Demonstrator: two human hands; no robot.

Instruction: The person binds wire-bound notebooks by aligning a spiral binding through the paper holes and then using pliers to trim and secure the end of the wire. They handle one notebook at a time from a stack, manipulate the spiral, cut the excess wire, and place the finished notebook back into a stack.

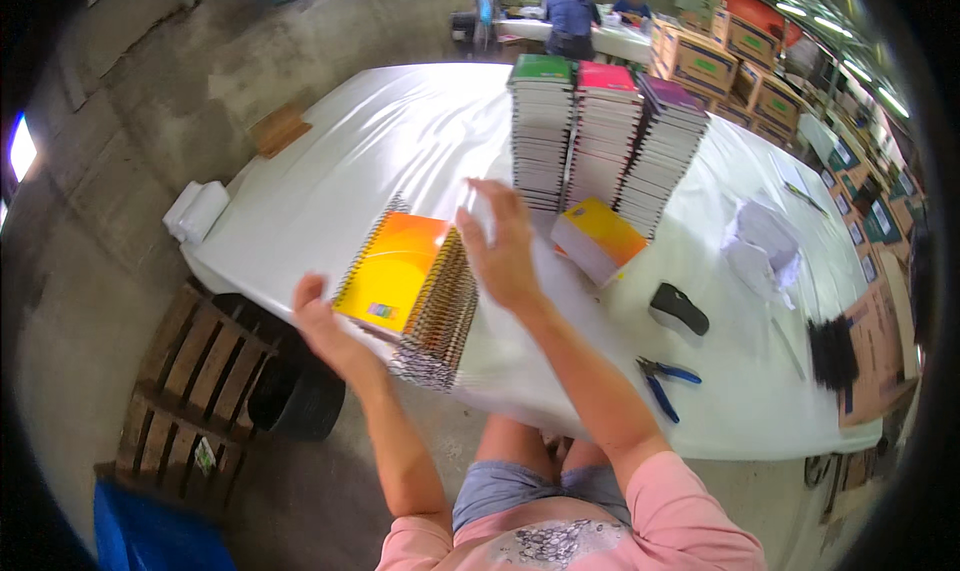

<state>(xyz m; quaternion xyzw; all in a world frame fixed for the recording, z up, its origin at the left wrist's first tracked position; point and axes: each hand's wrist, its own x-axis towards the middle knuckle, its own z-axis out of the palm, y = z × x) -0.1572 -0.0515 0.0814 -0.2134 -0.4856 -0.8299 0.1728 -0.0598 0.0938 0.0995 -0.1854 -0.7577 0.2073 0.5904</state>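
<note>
A stack of spiral-bound notebooks with yellow and orange covers stands at the table's near left edge, its wire coils showing along the sides. My left hand is beside the stack's left near corner, fingers apart and slightly blurred. On the other side, my right hand is raised by the stack's right far corner, fingers spread and holding nothing. Farther right, a smaller yellow-orange stack sits askew in front of three tall notebook piles: green-topped, pink-topped and purple-topped.
Blue-handled pliers and a dark block-shaped object lie on the white-covered table. A crumpled plastic bag and a black brush are at the right. Cardboard boxes and two people are behind; a wooden pallet stands lower left.
</note>
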